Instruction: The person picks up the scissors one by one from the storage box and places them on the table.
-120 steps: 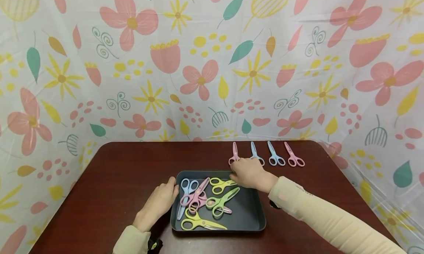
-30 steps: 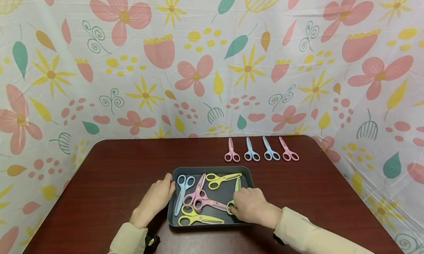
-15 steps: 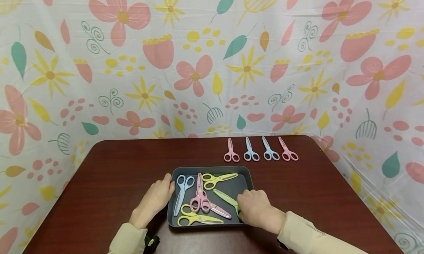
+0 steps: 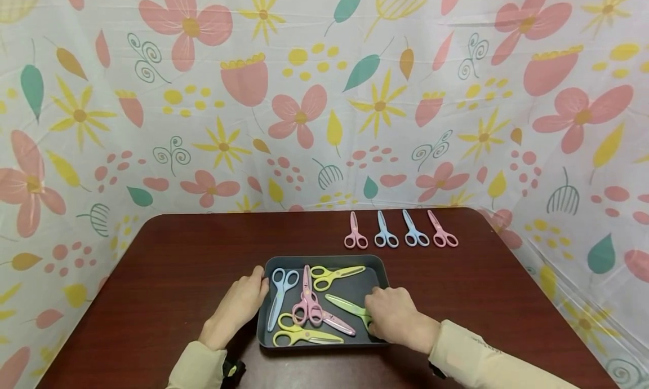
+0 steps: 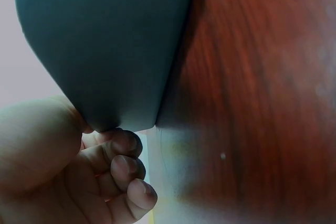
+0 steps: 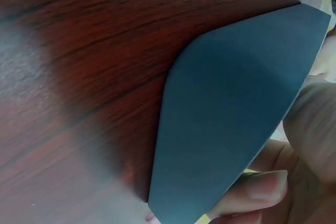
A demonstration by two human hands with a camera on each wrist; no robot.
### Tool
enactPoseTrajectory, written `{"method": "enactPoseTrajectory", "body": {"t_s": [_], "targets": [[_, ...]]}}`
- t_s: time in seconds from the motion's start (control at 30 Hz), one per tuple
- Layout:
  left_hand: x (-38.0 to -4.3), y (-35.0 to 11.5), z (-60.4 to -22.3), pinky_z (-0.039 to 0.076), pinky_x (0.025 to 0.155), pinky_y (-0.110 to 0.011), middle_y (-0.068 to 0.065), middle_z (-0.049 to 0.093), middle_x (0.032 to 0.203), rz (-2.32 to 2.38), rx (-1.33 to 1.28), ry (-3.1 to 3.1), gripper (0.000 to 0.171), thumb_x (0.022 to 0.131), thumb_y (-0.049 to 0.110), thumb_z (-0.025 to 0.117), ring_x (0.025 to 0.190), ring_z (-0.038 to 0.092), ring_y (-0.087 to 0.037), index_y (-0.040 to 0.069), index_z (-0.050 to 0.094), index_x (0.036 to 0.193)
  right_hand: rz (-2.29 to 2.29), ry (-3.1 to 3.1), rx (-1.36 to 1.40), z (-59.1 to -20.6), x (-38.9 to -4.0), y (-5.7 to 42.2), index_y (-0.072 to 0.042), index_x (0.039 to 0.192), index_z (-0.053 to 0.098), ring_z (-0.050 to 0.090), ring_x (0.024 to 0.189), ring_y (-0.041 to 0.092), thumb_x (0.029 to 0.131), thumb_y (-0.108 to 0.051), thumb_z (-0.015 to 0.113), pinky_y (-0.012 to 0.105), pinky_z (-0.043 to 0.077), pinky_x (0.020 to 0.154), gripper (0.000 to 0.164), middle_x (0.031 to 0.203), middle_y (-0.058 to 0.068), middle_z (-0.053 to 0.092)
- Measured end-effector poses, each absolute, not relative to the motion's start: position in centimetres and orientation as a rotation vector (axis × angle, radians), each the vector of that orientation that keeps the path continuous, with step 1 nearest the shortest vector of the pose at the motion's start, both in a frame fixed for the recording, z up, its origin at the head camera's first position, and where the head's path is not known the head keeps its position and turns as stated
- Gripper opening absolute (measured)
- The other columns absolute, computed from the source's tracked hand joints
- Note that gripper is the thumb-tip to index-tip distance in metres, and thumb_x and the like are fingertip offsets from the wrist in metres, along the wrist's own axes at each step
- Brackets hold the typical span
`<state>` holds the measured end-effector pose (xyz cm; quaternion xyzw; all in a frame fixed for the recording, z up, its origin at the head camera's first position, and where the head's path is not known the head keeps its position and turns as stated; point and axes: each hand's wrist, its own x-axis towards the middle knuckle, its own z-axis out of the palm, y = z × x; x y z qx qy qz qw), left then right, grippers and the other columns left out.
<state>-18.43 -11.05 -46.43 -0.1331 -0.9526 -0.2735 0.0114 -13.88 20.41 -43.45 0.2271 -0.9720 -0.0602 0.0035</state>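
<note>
The right hand (image 4: 398, 315) is inside the right end of the tray (image 4: 374, 279), its fingers curled over the handle of the green scissors (image 4: 347, 306). It appears to be grasping that handle, though the hand hides the contact itself. The visible blade angles away from the hand, toward two pink scissors (image 4: 306, 282) crossed one over the other. The left hand (image 4: 238, 303) grips the tray's left rim.

Also in the tray: blue scissors (image 4: 276, 307) by the left wall, far yellow scissors (image 4: 333, 274) and near yellow scissors (image 4: 306, 334). Outside, along the table's (image 4: 203, 248) far edge, stands a row of four scissors (image 4: 382, 228), blades pointing away.

Assessment: the step in hand is probably removal of the green scissors for the row. The next move calls for lifting them over the rim, turning the blade away, and placing them beside the leftmost pair.
</note>
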Motion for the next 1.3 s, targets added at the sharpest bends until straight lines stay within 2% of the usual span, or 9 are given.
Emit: {"method": "enactPoseTrajectory", "body": {"t_s": [0.47,0.67,0.9,1.17,1.3], "targets": [[-18.2,-11.4,-46.4,0.031,0.041,-0.028,-0.002,0.042,0.054,-0.844,-0.414,-2.972,0.011,0.1,0.012,0.053,0.04,0.039,-0.013,0.006,0.047,0.093,-0.103,-2.842,0.86,-39.4,-15.1,21.3,-0.021,0.051,0.041,0.029,0.044,0.008,0.063,-0.018,0.076,0.026,0.022,0.037,0.037,0.057,-0.004,0.036],[-18.3,-11.4,-46.4,0.03,0.041,-0.028,-0.002,0.042,0.054,-0.852,-0.417,-2.959,0.011,0.1,0.012,0.053,0.039,0.039,-0.013,0.006,0.047,0.093,-0.123,-2.773,0.85,-38.0,-16.1,20.8,-0.021,0.051,0.044,0.032,0.042,0.01,0.066,-0.022,0.077,0.028,0.025,0.036,0.036,0.056,-0.003,0.039],[-18.4,-11.2,-46.6,0.031,0.041,-0.028,-0.002,0.042,0.054,-0.843,-0.42,-2.948,0.011,0.1,0.011,0.053,0.04,0.04,-0.013,0.006,0.047,0.093,-0.099,-2.746,0.816,-37.3,-17.4,20.3,-0.022,0.048,0.04,0.032,0.042,0.01,0.066,-0.022,0.075,0.03,0.025,0.035,0.04,0.056,-0.003,0.038],[-18.5,-11.1,-46.6,0.032,0.042,-0.028,-0.001,0.042,0.054,-0.84,-0.428,-2.94,0.011,0.099,0.011,0.054,0.041,0.04,-0.012,0.006,0.047,0.093,-0.034,-2.841,0.725,-36.7,-19.8,19.7,-0.02,0.047,0.043,0.035,0.043,0.012,0.07,-0.021,0.074,0.031,0.026,0.037,0.039,0.054,-0.003,0.039],[-18.5,-11.1,-46.6,0.031,0.041,-0.028,-0.001,0.042,0.054,-0.838,-0.424,-2.943,0.011,0.099,0.011,0.054,0.04,0.04,-0.012,0.006,0.047,0.093,0.001,-2.906,0.661,-36.6,-21.2,19.1,-0.019,0.048,0.043,0.034,0.042,0.012,0.073,-0.021,0.072,0.03,0.024,0.037,0.039,0.049,-0.005,0.035]]}}
